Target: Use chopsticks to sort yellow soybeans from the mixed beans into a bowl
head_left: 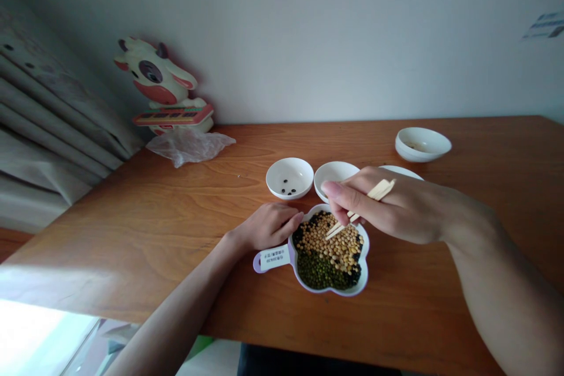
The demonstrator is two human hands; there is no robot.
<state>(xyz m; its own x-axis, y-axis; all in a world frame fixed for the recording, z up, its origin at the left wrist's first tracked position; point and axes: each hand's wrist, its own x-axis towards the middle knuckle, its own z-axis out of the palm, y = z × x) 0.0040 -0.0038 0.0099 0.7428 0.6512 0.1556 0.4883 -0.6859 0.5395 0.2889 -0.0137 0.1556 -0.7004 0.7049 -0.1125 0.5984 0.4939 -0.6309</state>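
Observation:
A flower-shaped white and lilac bowl (363, 270) with a labelled handle (273, 258) sits near the table's front edge. It holds mixed yellow, green and black beans. My left hand (267, 226) rests on the table against the bowl's left rim, by the handle. My right hand (388, 205) hovers over the bowl and holds wooden chopsticks (359, 208), their tips down among the yellow beans. Behind the bowl stand three small white bowls: the left one (289, 178) holds several black beans, the middle one (332, 175) and right one (403, 171) are partly hidden by my right hand.
Another white bowl (423, 144) stands at the back right of the wooden table (154, 217). A crumpled clear plastic bag (189, 145) and a cow-shaped toy (165, 91) sit at the back left against the wall. Curtains (48, 123) hang at the left.

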